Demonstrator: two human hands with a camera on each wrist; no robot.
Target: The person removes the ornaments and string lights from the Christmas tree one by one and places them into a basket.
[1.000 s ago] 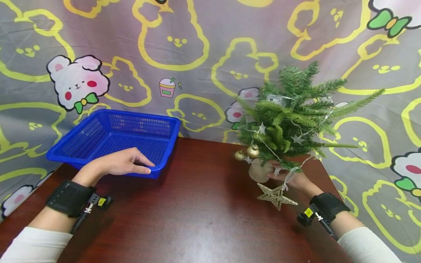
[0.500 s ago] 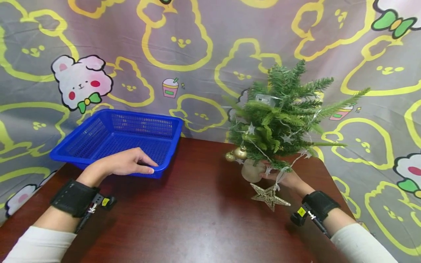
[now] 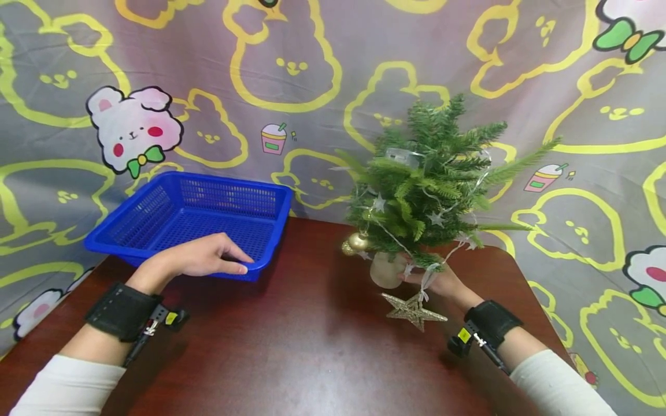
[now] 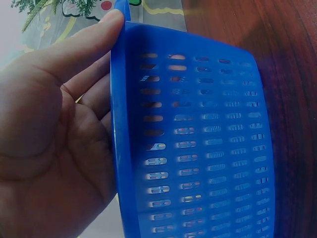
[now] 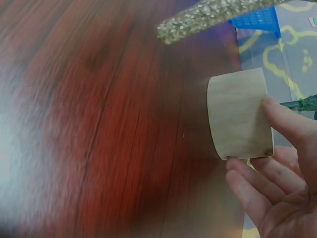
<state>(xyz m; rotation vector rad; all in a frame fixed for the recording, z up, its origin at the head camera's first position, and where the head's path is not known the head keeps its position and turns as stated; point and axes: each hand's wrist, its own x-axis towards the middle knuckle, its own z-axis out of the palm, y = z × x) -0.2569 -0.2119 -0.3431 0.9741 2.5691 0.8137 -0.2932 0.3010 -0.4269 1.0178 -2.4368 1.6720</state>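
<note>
While the left hand (image 3: 203,257) grips the near rim of a blue plastic basket (image 3: 229,222), head view shows the right hand (image 3: 442,286) clasping the pale base (image 3: 386,270) of a small artificial Christmas tree (image 3: 424,199); branches above its fingers, glittery gold star (image 3: 414,311) on their near side. Left wrist view: thumb on rim, fingers (image 4: 96,94) behind slotted wall. Right wrist view: thumb and fingertips on base; contact with table (image 5: 124,148) unclear.
</note>
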